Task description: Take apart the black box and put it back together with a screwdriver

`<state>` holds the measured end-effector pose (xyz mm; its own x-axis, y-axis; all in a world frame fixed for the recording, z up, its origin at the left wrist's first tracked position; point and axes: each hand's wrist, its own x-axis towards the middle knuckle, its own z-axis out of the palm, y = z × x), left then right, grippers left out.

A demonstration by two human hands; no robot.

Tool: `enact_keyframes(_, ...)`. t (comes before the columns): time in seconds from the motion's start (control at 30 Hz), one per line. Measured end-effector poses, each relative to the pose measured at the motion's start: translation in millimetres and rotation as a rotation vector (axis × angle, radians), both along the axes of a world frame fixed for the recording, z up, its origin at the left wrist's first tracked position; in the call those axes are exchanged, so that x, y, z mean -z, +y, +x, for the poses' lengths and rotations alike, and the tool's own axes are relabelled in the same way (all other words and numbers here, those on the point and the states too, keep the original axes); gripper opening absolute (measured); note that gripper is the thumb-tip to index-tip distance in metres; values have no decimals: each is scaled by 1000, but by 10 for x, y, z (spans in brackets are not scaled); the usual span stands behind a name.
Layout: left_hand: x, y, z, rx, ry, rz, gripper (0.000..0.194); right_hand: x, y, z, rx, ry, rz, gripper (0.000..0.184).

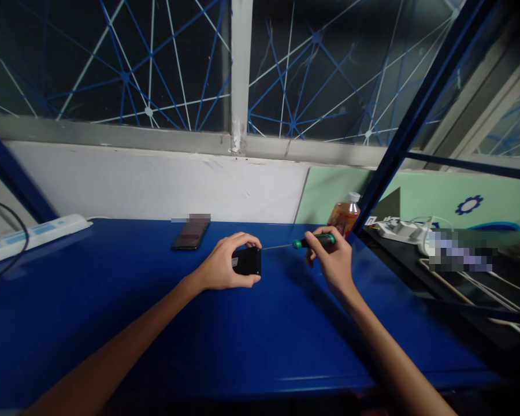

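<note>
My left hand (pixel 221 266) grips a small black box (pixel 247 262) by its edges, thumb below and fingers above, over the middle of the blue table. A pale label shows on the box near my palm, and small screws dot its right end. My right hand (pixel 333 257) is closed around the green and black handle of a screwdriver (pixel 301 243). Its thin shaft points left, and the tip meets or nearly meets the upper right corner of the box; exact contact is too small to tell.
A smartphone (pixel 192 234) lies at the back of the blue table (pixel 190 346). At the left is a white power strip (pixel 39 238) with a black cable. A drink bottle (pixel 345 215) stands behind my right hand. Cables and chargers (pixel 405 232) clutter the black surface at right.
</note>
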<state>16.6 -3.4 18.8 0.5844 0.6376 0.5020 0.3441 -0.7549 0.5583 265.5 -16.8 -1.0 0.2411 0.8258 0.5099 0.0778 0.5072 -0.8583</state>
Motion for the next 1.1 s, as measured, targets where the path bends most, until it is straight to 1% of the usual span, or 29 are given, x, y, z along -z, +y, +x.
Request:
enact_keyframes(0.3,9,4,-6,-6,8,8,43,-8,-7,-8,11,-8,-4,29)
enact_keyframes(0.6,2,6,-24,-21,12,17,44,-16,-23,3,-31,-25,-10,28)
enact_keyframes(0.8,-15,-5,-33,-21,33,-22,48,-24,-37,7,-40,-55,-36,46)
enact_keyframes(0.83,-13,-5,-33,-22,35,-26,50,-28,-40,6,-42,-51,-36,44)
enact_keyframes(0.93,3,6,-32,-25,42,-29,54,-46,-44,38,-17,-78,-46,29)
enact_keyframes(1.0,23,19,-32,-21,63,-29,58,-51,-36,102,-17,-146,-75,29)
enact_keyframes(1.03,37,25,-32,-17,82,-31,61,-48,-27,146,-35,-185,-101,29)
enact_keyframes(1.1,76,37,-34,-11,130,-37,65,-27,-2,247,-138,-243,-191,31)
